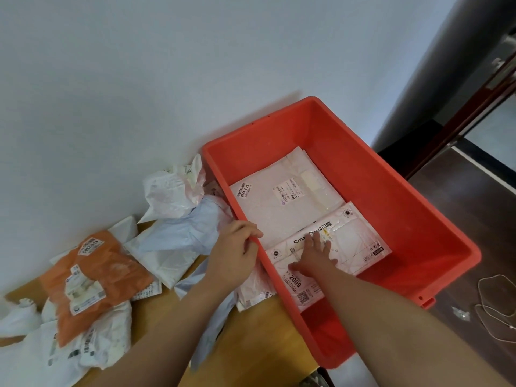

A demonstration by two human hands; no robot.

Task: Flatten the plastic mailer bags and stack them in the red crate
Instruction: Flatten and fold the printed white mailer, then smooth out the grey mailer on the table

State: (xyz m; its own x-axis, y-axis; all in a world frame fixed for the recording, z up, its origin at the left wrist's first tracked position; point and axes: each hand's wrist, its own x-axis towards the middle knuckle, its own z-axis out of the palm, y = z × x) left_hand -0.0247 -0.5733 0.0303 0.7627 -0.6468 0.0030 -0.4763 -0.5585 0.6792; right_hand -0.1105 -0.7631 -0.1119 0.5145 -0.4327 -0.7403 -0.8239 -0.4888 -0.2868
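Note:
The red crate (396, 196) stands on the wooden table against the wall. Two flattened mailer bags lie inside it: a large pale pink one (279, 202) at the back and a white printed one (354, 247) on top of it in front. My right hand (314, 254) presses flat on the white printed bag with fingers spread. My left hand (237, 252) grips the crate's left rim, fingers curled over the edge. Left of the crate lies a heap of crumpled bags: white (170, 191), pale blue (178, 233) and orange (103, 275).
More crumpled white bags (83, 350) lie at the table's near left. A pink bag (252, 291) sits tucked beside the crate's left wall. Dark wooden floor with a white cable (494, 305) is to the right. The wall runs behind.

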